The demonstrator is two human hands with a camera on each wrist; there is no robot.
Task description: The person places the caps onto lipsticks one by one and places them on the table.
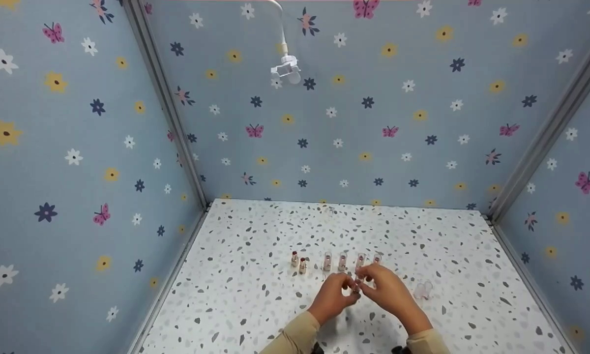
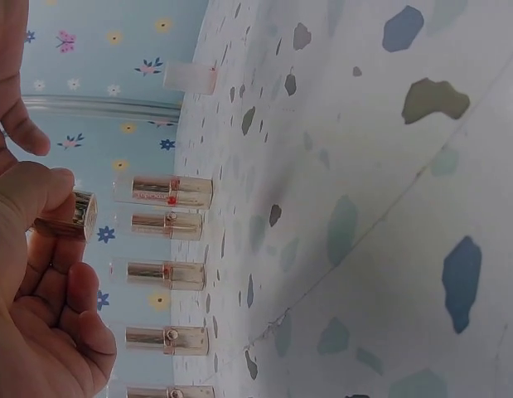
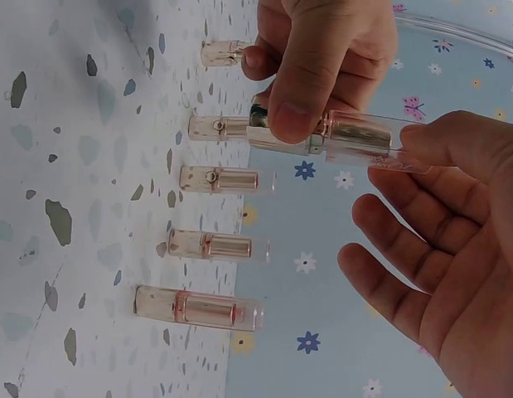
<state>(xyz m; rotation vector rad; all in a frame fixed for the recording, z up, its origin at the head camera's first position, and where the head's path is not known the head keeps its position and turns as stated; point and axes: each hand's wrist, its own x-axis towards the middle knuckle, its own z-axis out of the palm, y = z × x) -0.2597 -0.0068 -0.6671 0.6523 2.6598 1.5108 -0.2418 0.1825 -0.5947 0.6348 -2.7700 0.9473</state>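
Note:
My left hand (image 1: 330, 297) pinches the shiny metallic base of a lipstick (image 3: 262, 138) between thumb and fingers, above the table. My right hand (image 1: 391, 295) pinches the far end of a clear cap (image 3: 364, 137), which fits over the lipstick's upper part in the right wrist view. The remaining right fingers are loosely bent. Beyond the hands, several capped lipsticks (image 1: 327, 262) stand upright in a row. Left of them stand two uncapped lipsticks (image 1: 303, 266) with dark red tips. In the left wrist view, the metallic base (image 2: 82, 215) shows beside the left thumb.
Clear caps (image 1: 423, 290) stand close together on the table to the right of my right hand. The speckled white table (image 1: 236, 295) meets patterned blue walls (image 1: 324, 98) at the back and sides. A white clip holder (image 1: 286, 69) hangs high at the back wall.

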